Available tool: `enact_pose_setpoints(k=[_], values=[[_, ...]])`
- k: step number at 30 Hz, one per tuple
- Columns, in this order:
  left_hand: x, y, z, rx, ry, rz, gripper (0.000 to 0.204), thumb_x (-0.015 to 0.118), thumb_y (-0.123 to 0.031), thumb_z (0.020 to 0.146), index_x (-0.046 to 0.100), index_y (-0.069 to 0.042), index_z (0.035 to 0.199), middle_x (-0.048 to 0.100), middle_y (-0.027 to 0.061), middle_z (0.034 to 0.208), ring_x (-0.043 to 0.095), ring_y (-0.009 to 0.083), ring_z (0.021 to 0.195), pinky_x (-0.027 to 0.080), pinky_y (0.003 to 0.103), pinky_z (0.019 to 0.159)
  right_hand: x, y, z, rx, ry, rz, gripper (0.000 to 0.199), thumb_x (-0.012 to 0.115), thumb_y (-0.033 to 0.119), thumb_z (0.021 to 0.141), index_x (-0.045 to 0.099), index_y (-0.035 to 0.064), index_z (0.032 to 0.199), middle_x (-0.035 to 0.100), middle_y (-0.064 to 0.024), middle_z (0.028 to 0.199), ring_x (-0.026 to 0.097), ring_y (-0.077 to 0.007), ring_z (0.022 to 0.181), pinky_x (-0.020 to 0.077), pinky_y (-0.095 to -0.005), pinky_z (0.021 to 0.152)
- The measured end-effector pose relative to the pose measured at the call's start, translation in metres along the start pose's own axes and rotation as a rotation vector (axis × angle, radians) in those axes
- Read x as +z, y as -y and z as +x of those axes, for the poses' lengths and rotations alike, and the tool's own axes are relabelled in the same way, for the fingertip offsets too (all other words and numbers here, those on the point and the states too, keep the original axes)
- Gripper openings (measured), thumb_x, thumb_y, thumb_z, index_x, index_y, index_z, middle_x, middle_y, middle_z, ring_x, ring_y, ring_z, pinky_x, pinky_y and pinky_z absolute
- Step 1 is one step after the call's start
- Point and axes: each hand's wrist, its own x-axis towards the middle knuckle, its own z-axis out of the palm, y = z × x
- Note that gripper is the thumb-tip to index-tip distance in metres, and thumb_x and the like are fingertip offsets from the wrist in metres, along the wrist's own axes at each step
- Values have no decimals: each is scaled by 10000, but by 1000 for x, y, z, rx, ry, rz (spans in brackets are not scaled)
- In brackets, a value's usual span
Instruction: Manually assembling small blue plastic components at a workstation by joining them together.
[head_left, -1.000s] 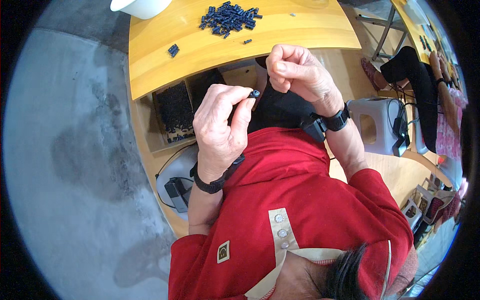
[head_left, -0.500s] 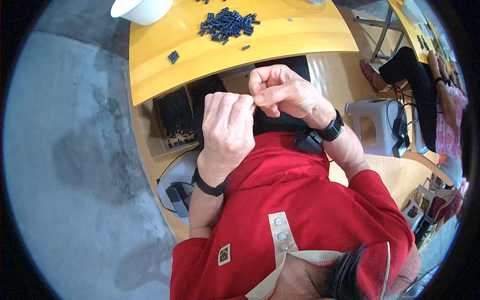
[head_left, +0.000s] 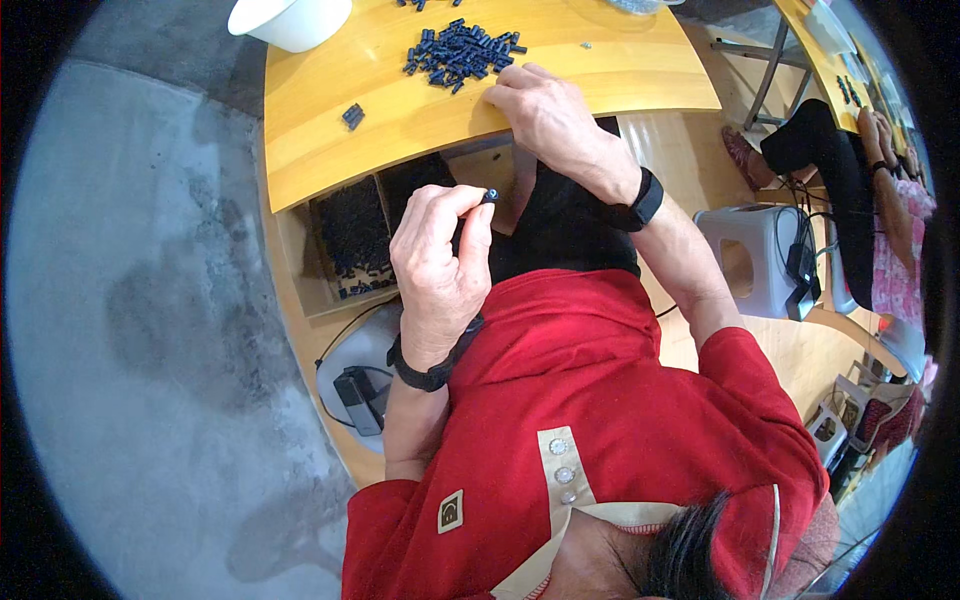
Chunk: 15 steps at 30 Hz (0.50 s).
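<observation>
Left hand (head_left: 436,262) pinching dark tube (head_left: 491,195) off near edge of worktop (head_left: 312,140); seeming light, stiff, best held by sides; right hand (head_left: 553,118) hanging over edge, fingertips hidden, can't tell grip

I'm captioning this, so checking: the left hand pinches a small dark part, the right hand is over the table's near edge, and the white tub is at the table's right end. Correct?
Not quite: the head view shows the white tub at the left end of the table. The left hand does pinch a small dark part, and the right hand is over the near edge.
</observation>
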Motion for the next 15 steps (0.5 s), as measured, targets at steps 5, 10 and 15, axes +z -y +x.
enact_pose_setpoints(k=[5, 10, 15], values=[[-1, -1, 0, -28, 2, -42, 96, 667, 54, 832, 633, 15, 913, 589, 67, 780, 562, 143, 685, 460, 256, 640, -1, 5, 1, -13, -45, 54, 186, 627, 29, 745, 669, 40, 926, 620, -145, 870, 618, -342, 875, 525, -400, 738], [-5, -6, 0, -70, 1, -141, 104, 660, 80, 830, 634, 20, 910, 593, 60, 792, 549, 129, 698, 448, 246, 635, -44, 28, -24, 315, 52, 811, 178, 656, 53, 868, 691, 15, 1038, 671, -67, 839, 632, -164, 721, 518, -287, 667], [-7, -17, 2, -35, 21, -163, 110, 658, 95, 823, 634, 30, 908, 610, 74, 810, 554, 136, 713, 448, 249, 645, -67, 45, -52, 499, 61, 1552, 150, 703, 82, 879, 701, 17, 1014, 677, -5, 823, 604, -68, 668, 505, -214, 625]])
